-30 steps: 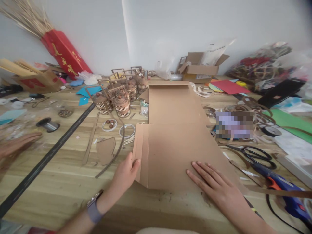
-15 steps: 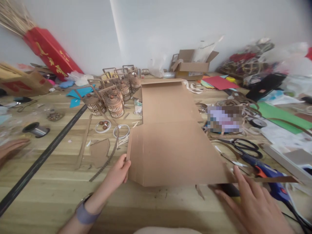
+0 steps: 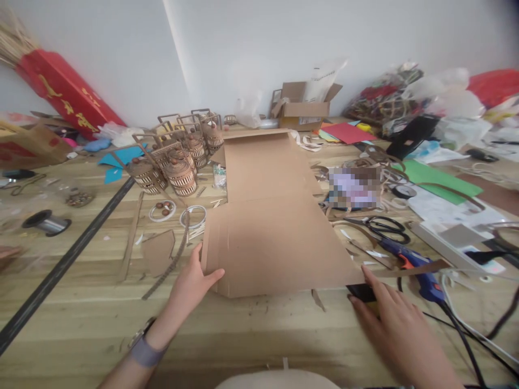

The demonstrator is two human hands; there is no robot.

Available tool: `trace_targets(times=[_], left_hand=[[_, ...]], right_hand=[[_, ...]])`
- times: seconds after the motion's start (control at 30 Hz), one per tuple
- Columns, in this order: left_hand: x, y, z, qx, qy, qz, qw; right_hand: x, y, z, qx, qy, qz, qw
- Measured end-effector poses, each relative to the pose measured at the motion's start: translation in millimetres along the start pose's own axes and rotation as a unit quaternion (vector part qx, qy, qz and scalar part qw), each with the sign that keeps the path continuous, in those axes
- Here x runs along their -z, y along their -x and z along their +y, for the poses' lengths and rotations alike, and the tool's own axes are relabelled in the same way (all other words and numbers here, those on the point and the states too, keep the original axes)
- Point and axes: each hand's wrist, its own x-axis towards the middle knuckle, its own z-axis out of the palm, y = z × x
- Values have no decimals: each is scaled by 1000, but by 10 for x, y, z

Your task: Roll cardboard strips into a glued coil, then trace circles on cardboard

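Observation:
A large creased sheet of brown cardboard (image 3: 275, 243) lies on the wooden table, its far part narrower and folded up at the edge. My left hand (image 3: 198, 275) is at its left edge, thumb on top and fingers at the side, gripping the cardboard. My right hand (image 3: 389, 313) is by the near right corner, thumb and fingers apart, over a dark object (image 3: 362, 293) with a yellow part that it partly hides. Whether it holds that object is unclear. A blue glue gun (image 3: 427, 283) and black scissors (image 3: 387, 228) lie just beyond it.
Small woven baskets (image 3: 180, 175) stand at the back left. A black strip (image 3: 77, 251) crosses the left side near a wire spool (image 3: 46, 222). An open box (image 3: 302, 111) is at the back. Another person's hand (image 3: 8, 253) shows at the left edge.
The view has shifted right. My left thumb has moved further onto the cardboard. My right hand has come closer to the dark object. The other person's hand has mostly left the view.

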Motion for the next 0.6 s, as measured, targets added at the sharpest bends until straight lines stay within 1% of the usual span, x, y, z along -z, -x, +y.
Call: trace_targets(times=[0.1,0.17,0.27,0.37,0.5,0.6], left_hand=[[-16,19,72,24,-87,7,996],[-15,34,118,32,-123,5,992],[-4,42,152,20,-178,-11,984],[6,34,138,12,-228,-25,973],[6,15,58,7,-235,-34,971],[3,5,-34,11,-222,-56,973]], right_hand=[[-15,-24,31,14,-28,1,1000],[-24,-46,44,20,-40,2,999],[-49,-71,68,4,-52,13,999],[-101,-76,130,-2,-57,24,998],[-220,-50,319,-2,-43,23,999],[-292,-21,476,-25,-41,-1,999]])
